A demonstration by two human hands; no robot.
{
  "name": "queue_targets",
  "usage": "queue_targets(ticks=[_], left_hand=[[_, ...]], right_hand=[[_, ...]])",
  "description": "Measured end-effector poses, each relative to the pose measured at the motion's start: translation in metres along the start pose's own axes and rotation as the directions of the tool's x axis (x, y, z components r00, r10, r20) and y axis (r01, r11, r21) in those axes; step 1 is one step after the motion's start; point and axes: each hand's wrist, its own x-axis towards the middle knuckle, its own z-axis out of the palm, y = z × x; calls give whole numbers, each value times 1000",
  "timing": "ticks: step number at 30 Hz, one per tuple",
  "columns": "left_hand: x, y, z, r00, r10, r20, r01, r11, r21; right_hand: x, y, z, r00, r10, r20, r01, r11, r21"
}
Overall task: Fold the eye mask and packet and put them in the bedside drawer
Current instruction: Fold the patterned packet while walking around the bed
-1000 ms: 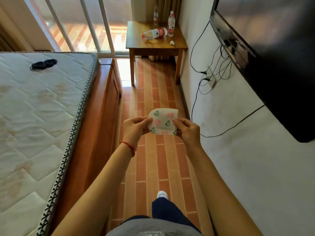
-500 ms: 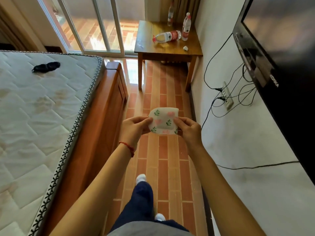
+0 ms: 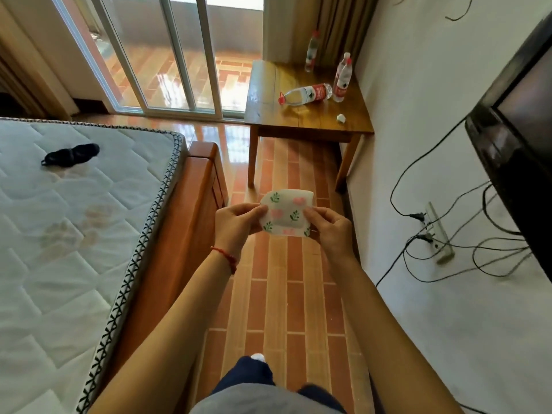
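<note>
A small white packet (image 3: pixel 286 213) printed with pink flowers and green leaves is held up in front of me over the tiled floor. My left hand (image 3: pixel 236 224) pinches its left edge and my right hand (image 3: pixel 330 230) pinches its right edge. A black eye mask (image 3: pixel 71 155) lies on the bare mattress (image 3: pixel 59 234) far to the left, away from both hands. No bedside drawer is visible.
The wooden bed frame (image 3: pixel 191 210) runs along my left. A wooden table (image 3: pixel 301 121) with several plastic bottles (image 3: pixel 307 94) stands ahead by the glass doors. A wall with a power strip (image 3: pixel 439 231), loose cables and a dark television (image 3: pixel 522 127) is on my right.
I have walked forward along the bed, so the table and glass doors are nearer. Both hands keep the same hold on the packet.
</note>
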Motion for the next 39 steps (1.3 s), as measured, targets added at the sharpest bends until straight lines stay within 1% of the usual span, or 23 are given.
queue_targets(ticks=[4, 7, 13, 18, 24, 31, 33, 39], left_hand=[[44, 8, -1, 999, -40, -24, 39, 999, -24], [76, 9, 2, 998, -56, -31, 55, 998, -11], [158, 10, 17, 992, -73, -105, 71, 997, -27], [227, 25, 35, 984, -83, -160, 79, 996, -29], [302, 45, 55, 972, -77, -224, 65, 996, -58], [367, 50, 53, 953, -100, -288, 91, 995, -46], [391, 53, 50, 945, -102, -312, 83, 994, -71], [475, 75, 32, 940, -137, -312, 97, 985, -143]], right_hand=[[43, -7, 19, 1000, 5, 11, -5, 1000, 14], [75, -10, 26, 1000, 8, 28, -8, 1000, -3], [162, -19, 42, 994, 13, 109, -10, 1000, -20], [240, -39, 54, 984, 58, 170, -59, 998, 1], [329, -62, 69, 972, 14, 233, -9, 1000, -21], [396, -63, 99, 955, 82, 284, -73, 996, -43], [417, -65, 111, 953, 95, 288, -89, 995, -33], [483, -79, 167, 963, 94, 252, -88, 996, -33]])
